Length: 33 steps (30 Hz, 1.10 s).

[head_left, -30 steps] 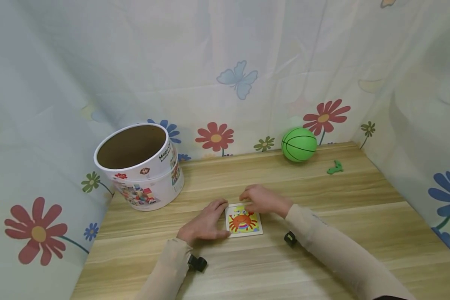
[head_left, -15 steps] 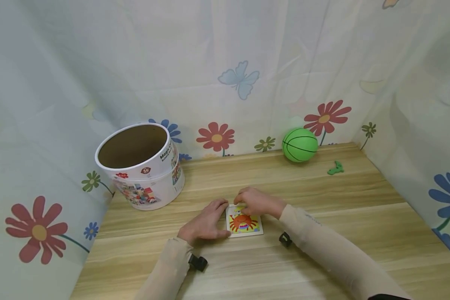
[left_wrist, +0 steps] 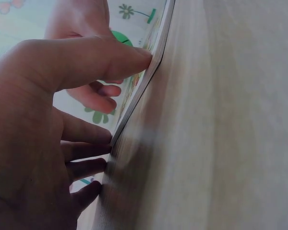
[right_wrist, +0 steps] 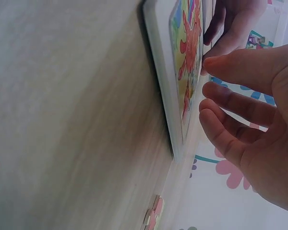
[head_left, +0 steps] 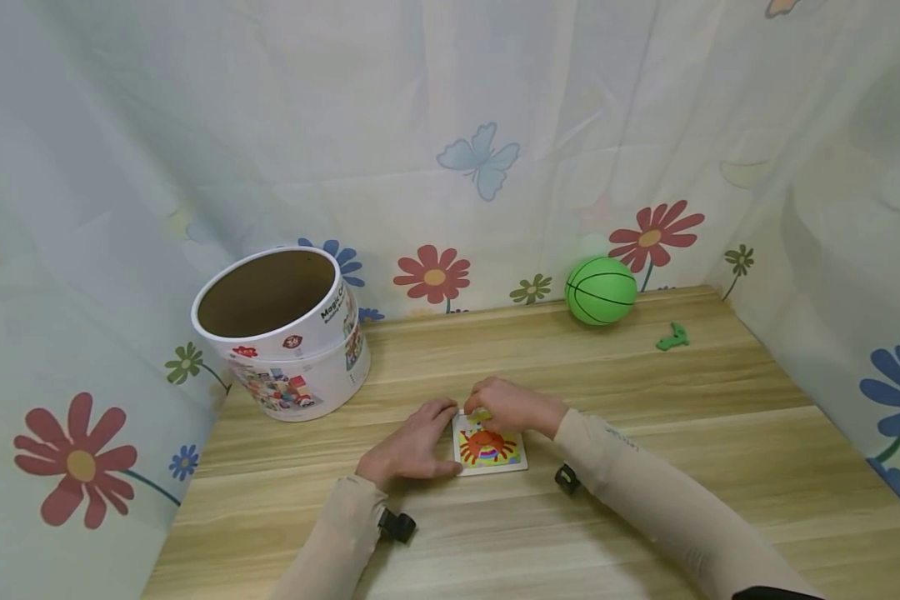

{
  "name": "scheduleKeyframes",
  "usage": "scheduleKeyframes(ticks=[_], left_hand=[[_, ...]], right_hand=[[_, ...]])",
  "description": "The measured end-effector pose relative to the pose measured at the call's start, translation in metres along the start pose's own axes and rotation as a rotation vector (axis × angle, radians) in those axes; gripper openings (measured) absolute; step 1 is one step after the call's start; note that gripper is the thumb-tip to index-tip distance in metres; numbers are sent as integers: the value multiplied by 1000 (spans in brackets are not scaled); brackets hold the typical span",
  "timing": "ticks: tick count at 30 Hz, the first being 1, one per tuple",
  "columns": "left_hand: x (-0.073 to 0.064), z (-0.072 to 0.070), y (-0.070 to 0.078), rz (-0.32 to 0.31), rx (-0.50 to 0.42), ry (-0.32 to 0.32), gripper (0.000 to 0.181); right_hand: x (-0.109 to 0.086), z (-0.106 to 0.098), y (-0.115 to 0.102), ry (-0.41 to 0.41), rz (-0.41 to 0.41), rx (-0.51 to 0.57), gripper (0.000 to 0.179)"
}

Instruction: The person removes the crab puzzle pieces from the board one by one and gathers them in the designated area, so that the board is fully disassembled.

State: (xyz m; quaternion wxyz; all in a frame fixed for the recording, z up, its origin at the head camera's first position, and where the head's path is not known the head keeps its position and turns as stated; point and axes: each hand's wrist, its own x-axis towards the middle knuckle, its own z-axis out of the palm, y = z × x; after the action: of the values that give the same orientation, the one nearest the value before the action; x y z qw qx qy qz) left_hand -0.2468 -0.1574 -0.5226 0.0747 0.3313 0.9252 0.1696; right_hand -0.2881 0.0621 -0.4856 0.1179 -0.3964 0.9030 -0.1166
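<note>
A square picture puzzle (head_left: 487, 450) with a red-orange crab on yellow lies in its pale frame on the wooden table. Along its left side rests my left hand (head_left: 412, 443). The left thumb touches the near-left corner, and the other fingers stretch to the far-left corner, as the left wrist view (left_wrist: 33, 110) shows. My right hand (head_left: 512, 403) bends over the puzzle's far edge, covering part of the picture's top. In the right wrist view, the right hand's loosely bent fingers (right_wrist: 225, 132) and thumb are right at the puzzle's surface, with nothing visible held between them.
A white printed bucket (head_left: 285, 342) stands at the back left of the table (head_left: 495, 550). Toward the back right are a green ball (head_left: 601, 291) and a small green piece (head_left: 672, 337). A flower-patterned curtain (head_left: 367, 200) hangs behind and at both sides.
My right hand has shifted left along the puzzle's far edge, its fingers now nearer the far-left corner. The left hand has stayed in place.
</note>
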Motion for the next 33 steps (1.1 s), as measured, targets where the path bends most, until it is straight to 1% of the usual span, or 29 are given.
scheduleKeyframes(ticks=[5,9,17,22,27,33], left_hand=[[0,-1,1,13,-8,10,93],[0,-1,1,1,2,-2,94],[0,-1,2,-1,2,-7,94],[0,0,2,-3,2,-8,95],[1,1,1,-3,11,-8,95],[0,1,1,-5,4,-5,95]], right_hand=[[0,1,0,-5,-5,-6,33],[0,0,-1,-5,-13,-16,33],[-2,0,-2,-32,9,-20,34],[-3,1,-3,-36,7,-14,36],[-2,2,-2,-44,1,-31,39],[-2,1,-3,-51,22,-24,36]])
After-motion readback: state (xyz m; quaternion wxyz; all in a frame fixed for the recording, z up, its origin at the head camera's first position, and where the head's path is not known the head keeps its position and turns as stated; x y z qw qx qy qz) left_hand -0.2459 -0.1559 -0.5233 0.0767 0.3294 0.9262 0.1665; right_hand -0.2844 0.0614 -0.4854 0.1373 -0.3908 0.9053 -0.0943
